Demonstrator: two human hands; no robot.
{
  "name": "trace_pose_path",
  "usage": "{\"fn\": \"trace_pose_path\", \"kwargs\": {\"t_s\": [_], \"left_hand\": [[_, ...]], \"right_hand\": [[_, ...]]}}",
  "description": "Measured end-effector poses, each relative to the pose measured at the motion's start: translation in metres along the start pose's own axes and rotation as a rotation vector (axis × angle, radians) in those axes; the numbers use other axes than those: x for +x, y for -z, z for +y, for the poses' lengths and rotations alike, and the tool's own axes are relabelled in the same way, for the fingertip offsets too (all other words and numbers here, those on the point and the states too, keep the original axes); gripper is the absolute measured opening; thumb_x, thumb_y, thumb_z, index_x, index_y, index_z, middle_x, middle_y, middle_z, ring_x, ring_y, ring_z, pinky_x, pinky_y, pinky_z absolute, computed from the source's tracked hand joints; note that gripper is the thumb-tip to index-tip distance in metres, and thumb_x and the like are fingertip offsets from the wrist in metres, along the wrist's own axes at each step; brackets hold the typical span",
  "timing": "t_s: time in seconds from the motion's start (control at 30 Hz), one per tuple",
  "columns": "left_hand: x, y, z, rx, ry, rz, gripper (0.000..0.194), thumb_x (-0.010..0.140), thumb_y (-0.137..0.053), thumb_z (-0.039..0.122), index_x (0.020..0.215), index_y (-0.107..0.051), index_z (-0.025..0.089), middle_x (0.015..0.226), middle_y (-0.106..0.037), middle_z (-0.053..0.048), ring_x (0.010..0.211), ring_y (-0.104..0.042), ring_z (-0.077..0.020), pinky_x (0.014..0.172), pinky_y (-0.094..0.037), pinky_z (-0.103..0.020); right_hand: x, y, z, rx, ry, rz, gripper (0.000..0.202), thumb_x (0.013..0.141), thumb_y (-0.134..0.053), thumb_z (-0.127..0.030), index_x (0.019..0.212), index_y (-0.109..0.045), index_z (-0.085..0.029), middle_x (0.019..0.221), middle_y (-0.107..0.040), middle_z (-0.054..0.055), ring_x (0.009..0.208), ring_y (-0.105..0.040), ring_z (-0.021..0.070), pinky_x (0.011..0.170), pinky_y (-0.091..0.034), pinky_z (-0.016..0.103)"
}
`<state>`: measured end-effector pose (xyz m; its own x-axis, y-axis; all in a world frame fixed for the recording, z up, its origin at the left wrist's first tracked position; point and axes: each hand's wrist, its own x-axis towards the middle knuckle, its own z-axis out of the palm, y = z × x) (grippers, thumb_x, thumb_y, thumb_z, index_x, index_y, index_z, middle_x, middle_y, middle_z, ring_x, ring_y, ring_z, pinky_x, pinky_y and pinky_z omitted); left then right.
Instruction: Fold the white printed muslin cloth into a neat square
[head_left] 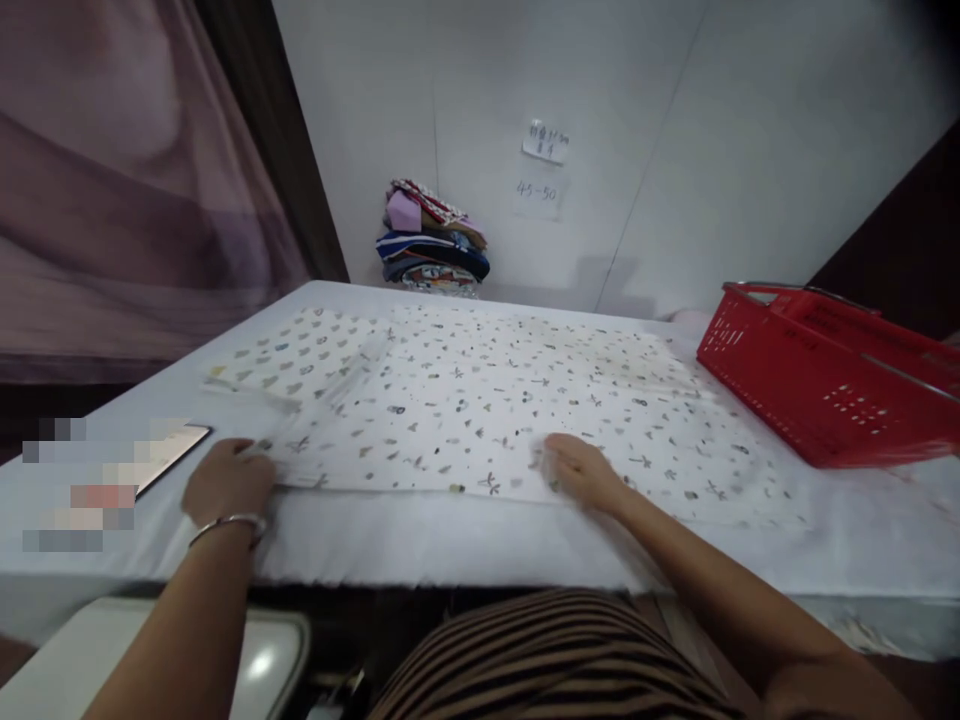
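A white printed cloth (465, 400) lies spread on the white-covered table (450, 545), with small dark, grey and yellow motifs across it. Its left part (300, 350) carries larger motifs and sits at an angle. I cannot tell whether it is a garment or a plain sheet. My left hand (231, 480), a bracelet at the wrist, is closed on the near left corner. Farther right, my right hand (581, 472) pinches the near edge; motion blurs both hands slightly.
To the right stands a red plastic basket (817, 370) with metal handles. A stack of folded clothes (433, 240) rests at the back against the wall. Left of my left hand lies a phone (176, 455), partly pixelated. Paper notes (545, 141) hang on the wall. A pinkish curtain (135, 190) hangs at left.
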<state>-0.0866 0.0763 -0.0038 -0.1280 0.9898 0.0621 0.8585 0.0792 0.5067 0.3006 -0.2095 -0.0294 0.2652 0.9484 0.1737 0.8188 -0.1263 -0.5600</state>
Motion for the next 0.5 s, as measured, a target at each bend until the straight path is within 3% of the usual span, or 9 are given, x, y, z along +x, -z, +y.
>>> {"fn": "trace_pose_path", "kwargs": {"t_s": [0.1, 0.2, 0.3, 0.37, 0.4, 0.5], "left_hand": [[-0.010, 0.006, 0.006, 0.152, -0.051, -0.102, 0.050, 0.078, -0.049, 0.027, 0.124, -0.050, 0.008, 0.121, -0.051, -0.012, 0.110, -0.048, -0.0316, 0.089, -0.040, -0.043], [-0.027, 0.008, 0.017, 0.176, -0.231, 0.002, 0.048, 0.087, -0.040, 0.028, 0.127, -0.046, 0.003, 0.131, -0.044, -0.016, 0.121, -0.039, -0.0363, 0.095, -0.033, -0.048], [-0.053, -0.005, 0.032, 0.123, -0.552, 0.092, 0.040, 0.089, -0.038, 0.026, 0.116, -0.056, 0.003, 0.121, -0.054, -0.014, 0.116, -0.045, -0.0301, 0.098, -0.032, -0.044], [-0.076, -0.020, 0.045, 0.053, -0.789, -0.031, 0.033, 0.086, -0.044, 0.027, 0.101, -0.065, 0.007, 0.105, -0.064, -0.012, 0.102, -0.055, -0.0236, 0.094, -0.037, -0.038], [-0.088, -0.029, 0.051, 0.025, -0.927, -0.156, 0.028, 0.085, -0.048, 0.029, 0.094, -0.068, 0.011, 0.099, -0.066, -0.010, 0.097, -0.057, -0.0215, 0.092, -0.039, -0.036], [-0.122, -0.051, 0.067, -0.038, -1.202, -0.363, 0.020, 0.084, -0.053, 0.032, 0.091, -0.069, 0.021, 0.099, -0.067, -0.006, 0.096, -0.056, -0.0205, 0.088, -0.040, -0.036]], "right_hand": [[-0.032, 0.012, 0.020, -0.031, 0.059, 0.040, 0.028, 0.086, -0.047, -0.032, 0.103, -0.068, -0.025, 0.117, -0.061, 0.008, 0.111, -0.053, 0.0234, 0.097, -0.042, 0.043], [-0.050, 0.013, 0.016, -0.074, 0.113, 0.052, 0.027, 0.088, -0.047, -0.033, 0.101, -0.069, -0.026, 0.105, -0.062, 0.009, 0.101, -0.055, 0.0231, 0.088, -0.046, 0.041], [-0.048, 0.006, 0.003, -0.076, 0.212, -0.024, 0.025, 0.089, -0.049, -0.033, 0.102, -0.069, -0.026, 0.101, -0.062, 0.009, 0.095, -0.055, 0.0232, 0.084, -0.045, 0.041], [-0.040, 0.000, -0.005, -0.082, 0.289, -0.081, 0.025, 0.088, -0.051, -0.034, 0.105, -0.068, -0.025, 0.102, -0.062, 0.010, 0.095, -0.054, 0.0236, 0.083, -0.044, 0.041], [-0.035, -0.003, -0.008, -0.095, 0.319, -0.103, 0.025, 0.088, -0.051, -0.034, 0.105, -0.067, -0.024, 0.102, -0.061, 0.010, 0.095, -0.053, 0.0239, 0.083, -0.044, 0.041], [-0.025, -0.010, -0.016, -0.151, 0.367, -0.157, 0.024, 0.089, -0.049, -0.032, 0.102, -0.068, -0.023, 0.100, -0.061, 0.010, 0.093, -0.052, 0.0238, 0.082, -0.044, 0.040]]}}
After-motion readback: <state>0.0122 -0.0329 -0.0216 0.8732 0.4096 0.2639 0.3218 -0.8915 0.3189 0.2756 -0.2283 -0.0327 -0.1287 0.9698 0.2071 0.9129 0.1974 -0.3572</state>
